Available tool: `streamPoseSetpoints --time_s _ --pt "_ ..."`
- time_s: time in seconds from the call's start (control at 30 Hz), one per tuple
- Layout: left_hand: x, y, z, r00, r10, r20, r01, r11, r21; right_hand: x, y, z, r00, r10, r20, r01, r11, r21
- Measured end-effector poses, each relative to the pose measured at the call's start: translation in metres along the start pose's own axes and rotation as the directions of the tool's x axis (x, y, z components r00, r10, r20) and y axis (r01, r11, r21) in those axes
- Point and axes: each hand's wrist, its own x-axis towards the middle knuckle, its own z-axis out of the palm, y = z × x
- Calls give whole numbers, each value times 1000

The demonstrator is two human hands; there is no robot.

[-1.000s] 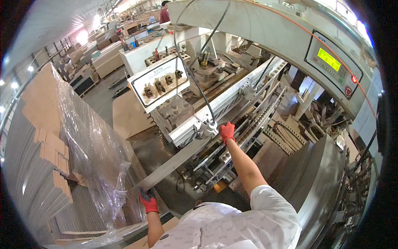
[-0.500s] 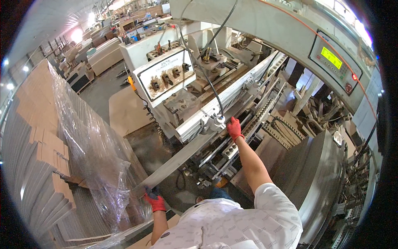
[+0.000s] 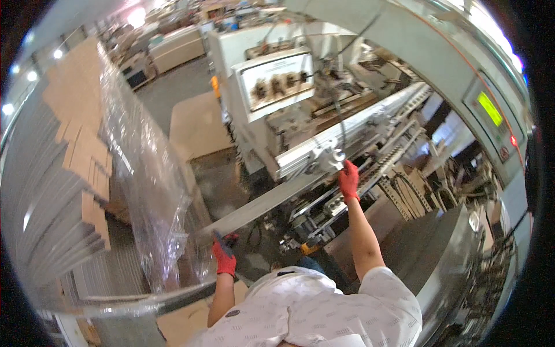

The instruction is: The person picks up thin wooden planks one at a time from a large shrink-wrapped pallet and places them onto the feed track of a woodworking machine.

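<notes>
Shifted rightward in the head view since the earlier frame: the machine and both gloved hands, with the hands remaining at the same narrow board (image 3: 260, 205). Head view: the board slants between the two sets of fingers, its near end at those of the left hand (image 3: 225, 255), its far part running under the machine beside those of the right hand (image 3: 348, 180). Left fingers touch the board's end; whether they are closed on it cannot be told. Right fingers are curled; their grip is hidden. Just left of the right fingers is a white clamp (image 3: 330, 159); beyond them extends an aluminium rail (image 3: 358, 122). Left of the left fingers stands a film-wrapped panel stack (image 3: 139, 173).
</notes>
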Motion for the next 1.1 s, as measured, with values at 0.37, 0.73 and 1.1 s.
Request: streamPoseSetpoints --time_s 0.37,0.73,1.1 --pt "-21 101 53 746 434 505 -328 -420 846 -76 -59 -46 995 76 -71 -88 978 -191" --pt "21 78 30 804 287 521 -417 -353 838 -79 -53 -43 980 39 -193 -60 993 -102" --pt "13 82 41 769 354 532 -399 -384 833 -79 -54 -46 980 50 -194 -53 999 -10"
